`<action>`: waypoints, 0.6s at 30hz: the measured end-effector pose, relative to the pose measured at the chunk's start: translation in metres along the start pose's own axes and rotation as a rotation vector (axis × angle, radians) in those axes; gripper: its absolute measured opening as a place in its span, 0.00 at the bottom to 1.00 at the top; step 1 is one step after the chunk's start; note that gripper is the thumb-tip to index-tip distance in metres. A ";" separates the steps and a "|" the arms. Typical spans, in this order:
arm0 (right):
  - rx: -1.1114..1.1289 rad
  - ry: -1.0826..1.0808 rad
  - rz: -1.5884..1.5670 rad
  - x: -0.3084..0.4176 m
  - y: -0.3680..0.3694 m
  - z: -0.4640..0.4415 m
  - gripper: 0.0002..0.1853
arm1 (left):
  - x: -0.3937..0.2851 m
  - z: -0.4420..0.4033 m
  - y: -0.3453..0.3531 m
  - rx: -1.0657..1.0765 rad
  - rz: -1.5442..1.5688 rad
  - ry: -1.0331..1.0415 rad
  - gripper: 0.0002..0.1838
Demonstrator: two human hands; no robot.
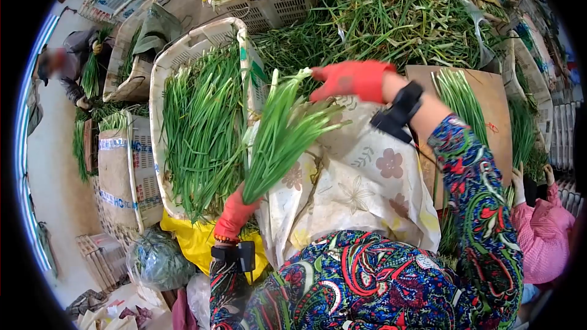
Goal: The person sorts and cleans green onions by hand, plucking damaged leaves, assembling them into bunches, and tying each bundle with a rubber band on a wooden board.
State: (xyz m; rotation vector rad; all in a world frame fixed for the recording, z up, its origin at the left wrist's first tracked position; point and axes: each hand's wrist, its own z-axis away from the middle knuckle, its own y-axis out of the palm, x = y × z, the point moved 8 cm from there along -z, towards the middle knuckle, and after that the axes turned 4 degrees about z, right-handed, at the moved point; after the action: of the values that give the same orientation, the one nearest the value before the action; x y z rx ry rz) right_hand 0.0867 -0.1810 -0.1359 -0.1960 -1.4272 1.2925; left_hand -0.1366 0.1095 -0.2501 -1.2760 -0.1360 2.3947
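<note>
Left hand (235,215) gripping greens (272,140), right hand (354,81) beside them, printed band (117,200) (seemingly "HC")

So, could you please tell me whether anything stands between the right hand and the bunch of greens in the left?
Nothing visible does: the right hand is right by the pale ends of the bunch of greens, whose leafy end the left hand grips. Whether the right touches it is unclear.
</note>
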 end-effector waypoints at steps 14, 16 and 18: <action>-0.373 -0.212 0.084 -0.022 -0.054 -0.031 0.10 | 0.030 -0.006 0.001 0.003 0.166 -0.020 0.37; -0.622 -0.122 0.142 -0.069 -0.131 -0.023 0.11 | 0.019 -0.001 0.005 0.023 0.226 -0.070 0.36; -0.783 0.068 -0.018 -0.145 -0.185 0.006 0.15 | 0.021 0.000 0.008 0.037 0.266 -0.091 0.35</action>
State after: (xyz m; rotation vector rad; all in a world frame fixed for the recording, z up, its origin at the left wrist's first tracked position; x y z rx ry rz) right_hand 0.2279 -0.3601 -0.0797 -0.7357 -1.8074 0.6448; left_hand -0.1494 0.1111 -0.2684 -1.2349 0.0549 2.6679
